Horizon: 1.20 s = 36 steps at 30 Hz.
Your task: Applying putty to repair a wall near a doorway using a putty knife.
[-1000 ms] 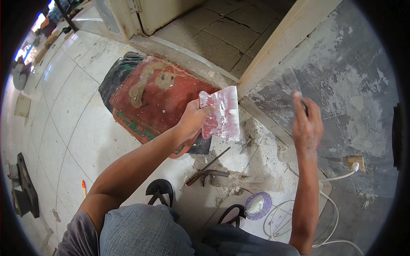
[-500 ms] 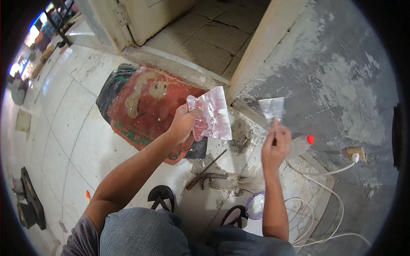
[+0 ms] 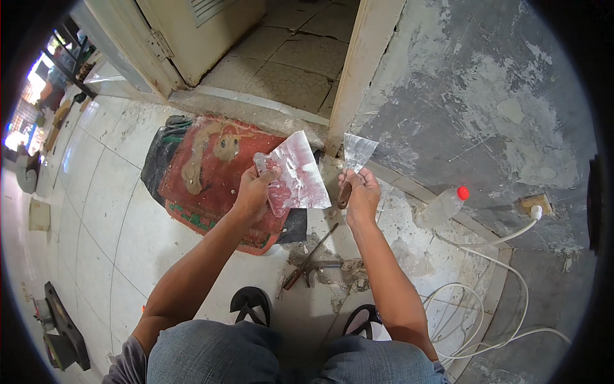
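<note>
My left hand (image 3: 254,195) is closed around the handle end of a wide putty spreader (image 3: 300,169), thumb on top. Its broad pale blade carries whitish smears and points to the right. Closed on the brown handle of a narrower putty knife (image 3: 359,151) is my right hand (image 3: 360,194), with the metal blade pointing up and away from me. The two blades are apart, a short gap between them. Below the spreader lies a worn red mat (image 3: 192,173), partly covered by my left hand and the tool.
A gray patched wall (image 3: 486,128) rises at the right, beside a door frame (image 3: 364,64). Near its base stand a clear bottle (image 3: 441,208) with a red cap and a looping white cable (image 3: 521,281). A screwdriver (image 3: 300,269) and a hammer (image 3: 323,265) lie on the floor.
My right hand has moved left with the putty knife, from beside the wall toward the spreader. My forearm now hides the bowl of white paste. The view has shifted slightly.
</note>
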Tool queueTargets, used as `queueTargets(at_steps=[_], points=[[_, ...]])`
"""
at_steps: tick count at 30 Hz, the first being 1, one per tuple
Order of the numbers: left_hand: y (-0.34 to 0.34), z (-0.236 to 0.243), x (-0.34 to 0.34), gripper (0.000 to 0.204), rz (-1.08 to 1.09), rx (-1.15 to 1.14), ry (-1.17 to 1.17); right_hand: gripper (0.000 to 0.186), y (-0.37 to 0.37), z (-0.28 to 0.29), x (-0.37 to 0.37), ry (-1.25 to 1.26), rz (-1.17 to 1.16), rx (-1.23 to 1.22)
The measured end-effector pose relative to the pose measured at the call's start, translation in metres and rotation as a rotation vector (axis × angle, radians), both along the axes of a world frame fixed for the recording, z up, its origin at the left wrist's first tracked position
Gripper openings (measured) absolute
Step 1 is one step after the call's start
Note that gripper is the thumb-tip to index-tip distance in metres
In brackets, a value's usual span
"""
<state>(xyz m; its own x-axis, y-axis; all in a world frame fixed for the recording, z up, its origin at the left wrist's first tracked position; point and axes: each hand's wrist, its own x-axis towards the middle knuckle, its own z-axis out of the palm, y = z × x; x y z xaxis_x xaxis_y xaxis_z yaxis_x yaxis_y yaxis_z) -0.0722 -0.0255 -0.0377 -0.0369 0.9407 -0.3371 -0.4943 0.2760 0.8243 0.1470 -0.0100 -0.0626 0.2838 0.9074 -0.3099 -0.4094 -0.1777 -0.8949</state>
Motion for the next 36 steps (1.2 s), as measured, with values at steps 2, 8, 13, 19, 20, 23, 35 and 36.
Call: queueTargets(at_steps=[2,8,13,19,20,23,35,36], points=[[0.000,-0.001,-0.003,0.012,-0.010,-0.001,-0.013,0.012,0.006,-0.005,-0.001,0.018,-0.012,0.005],[-0.002,-0.003,-0.007,0.011,-0.020,-0.012,-0.035,0.014,0.014,-0.016,-0.007,0.082,-0.076,0.053],[-0.001,-0.005,-0.005,0.011,-0.014,-0.017,-0.021,0.013,0.018,-0.023,-0.011,0.125,-0.092,0.067],[0.000,-0.004,-0.004,0.011,-0.013,-0.001,-0.024,0.012,0.021,-0.029,-0.016,0.126,-0.126,0.138],[0.000,-0.004,-0.004,0.011,-0.009,-0.003,-0.017,0.012,0.019,-0.028,-0.016,0.116,-0.113,0.135],[-0.001,-0.004,-0.005,0.011,-0.016,-0.005,-0.023,0.013,0.019,-0.025,-0.015,0.100,-0.099,0.132],[-0.001,-0.002,-0.004,0.012,-0.037,0.007,-0.053,0.015,0.024,-0.025,-0.019,0.058,-0.099,0.146],[-0.001,-0.002,-0.005,0.012,-0.037,0.010,-0.055,0.013,0.025,-0.025,-0.018,0.027,-0.095,0.155]])
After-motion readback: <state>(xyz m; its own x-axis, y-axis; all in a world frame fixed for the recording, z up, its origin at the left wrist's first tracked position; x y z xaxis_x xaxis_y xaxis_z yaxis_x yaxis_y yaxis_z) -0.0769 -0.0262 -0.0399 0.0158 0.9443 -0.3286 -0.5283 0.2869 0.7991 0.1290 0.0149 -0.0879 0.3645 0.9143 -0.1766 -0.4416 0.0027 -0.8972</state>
